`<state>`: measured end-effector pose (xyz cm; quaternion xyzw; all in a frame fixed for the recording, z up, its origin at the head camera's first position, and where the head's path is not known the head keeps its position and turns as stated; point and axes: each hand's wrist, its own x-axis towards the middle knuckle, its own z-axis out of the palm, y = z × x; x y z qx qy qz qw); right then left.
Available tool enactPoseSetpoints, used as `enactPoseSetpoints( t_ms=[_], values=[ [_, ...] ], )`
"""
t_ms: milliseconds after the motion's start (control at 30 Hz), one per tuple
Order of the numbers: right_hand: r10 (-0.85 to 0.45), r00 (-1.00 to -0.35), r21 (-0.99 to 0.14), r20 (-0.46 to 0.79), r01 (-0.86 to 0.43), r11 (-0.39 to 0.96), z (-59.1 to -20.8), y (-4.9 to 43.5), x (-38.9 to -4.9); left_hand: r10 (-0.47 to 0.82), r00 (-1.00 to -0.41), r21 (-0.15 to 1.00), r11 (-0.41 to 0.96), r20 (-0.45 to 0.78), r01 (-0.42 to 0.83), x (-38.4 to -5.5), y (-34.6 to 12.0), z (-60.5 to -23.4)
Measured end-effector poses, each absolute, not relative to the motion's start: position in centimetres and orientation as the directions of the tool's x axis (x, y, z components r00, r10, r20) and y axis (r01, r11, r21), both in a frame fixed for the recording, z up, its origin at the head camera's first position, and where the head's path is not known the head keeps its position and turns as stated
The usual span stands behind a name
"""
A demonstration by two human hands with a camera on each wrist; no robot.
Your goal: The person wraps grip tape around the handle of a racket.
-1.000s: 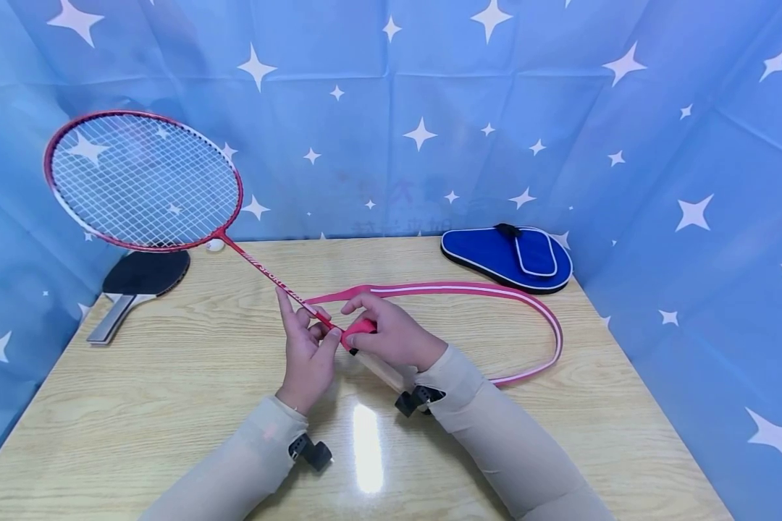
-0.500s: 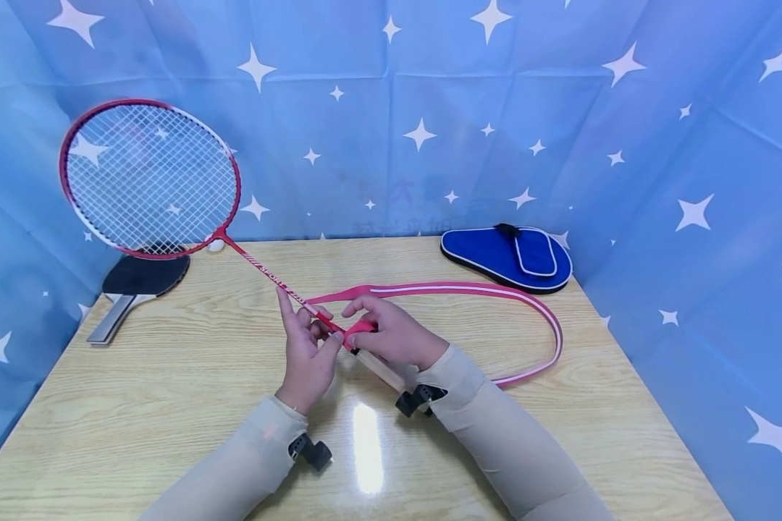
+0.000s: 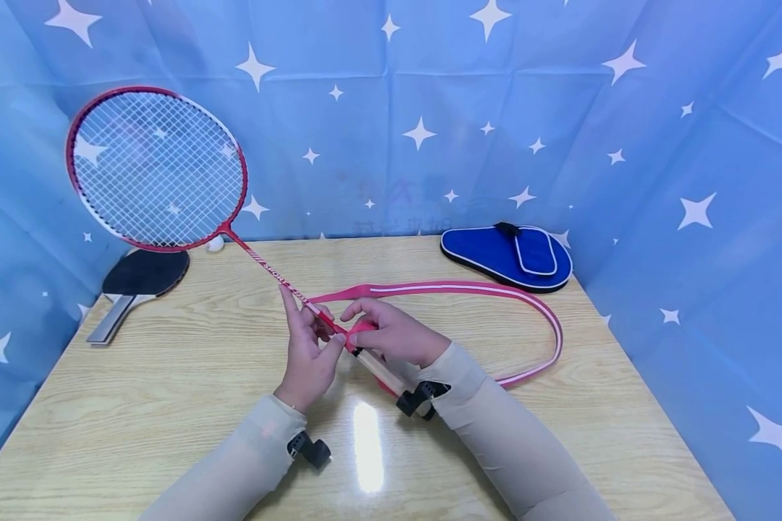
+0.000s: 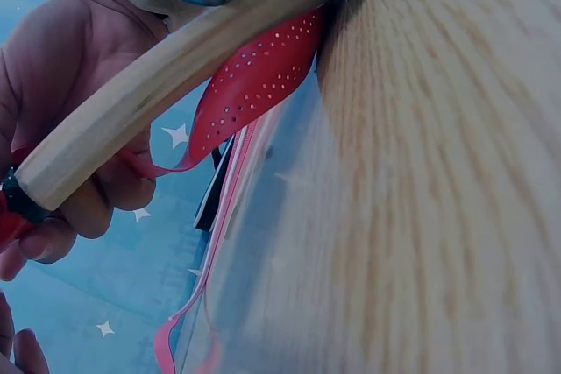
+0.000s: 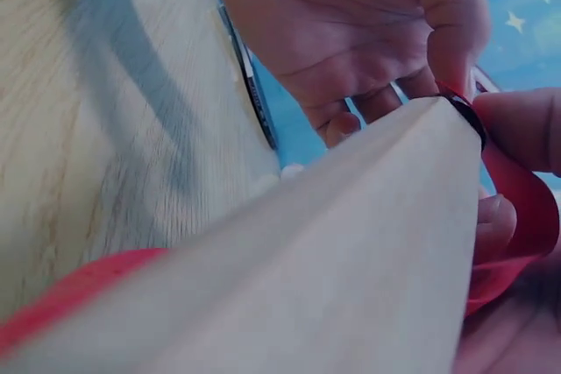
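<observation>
Left hand [image 3: 308, 362] gripped the badminton racket [image 3: 270, 270] at the foot of its red shaft, index finger extended. Right hand [image 3: 400, 334], fingers bent, pinched the red grip tape [image 3: 557, 325] beside the top of the bare wooden handle [image 4: 149, 98]. The racket slanted above the table [image 3: 202, 405], its head raised to the left. The tape looped out rightward; its perforated part showed near the handle. A table tennis paddle [image 3: 148, 271] lay at left, a white ball [image 3: 215, 244] near it, a blue paddle case [image 3: 485, 250] at right rear.
</observation>
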<state>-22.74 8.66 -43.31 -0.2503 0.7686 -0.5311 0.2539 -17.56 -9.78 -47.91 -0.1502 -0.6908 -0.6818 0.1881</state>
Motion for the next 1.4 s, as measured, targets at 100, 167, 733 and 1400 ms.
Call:
enactPoseSetpoints(
  t_ms=[100, 167, 733, 1400],
  values=[
    [-0.656, -0.741, -0.941, -0.141, -0.105, 0.321, -43.39, 8.78, -22.94, -0.043, -0.883, 0.884, 0.027, 0.468, 0.467, -17.53, -9.82, -47.89],
    [-0.657, -0.739, -0.942, -0.148, -0.098, 0.322, -43.38, 8.87, -23.03, -0.037, -0.882, 0.883, 0.025, 0.470, 0.470, -17.49, -9.83, -47.83],
    [-0.727, -0.673, -0.973, -0.135, -0.049, 0.226, -43.09, 9.14, -23.06, -0.001, -0.870, 0.870, 0.003, 0.494, 0.494, -17.31, -9.75, -47.56],
    [-0.807, -0.582, -0.994, -0.100, 0.087, 0.061, -43.92, 8.85, -22.95, 0.025, -0.854, 0.854, 0.000, 0.520, 0.520, -17.11, -9.74, -47.63]
  ],
)
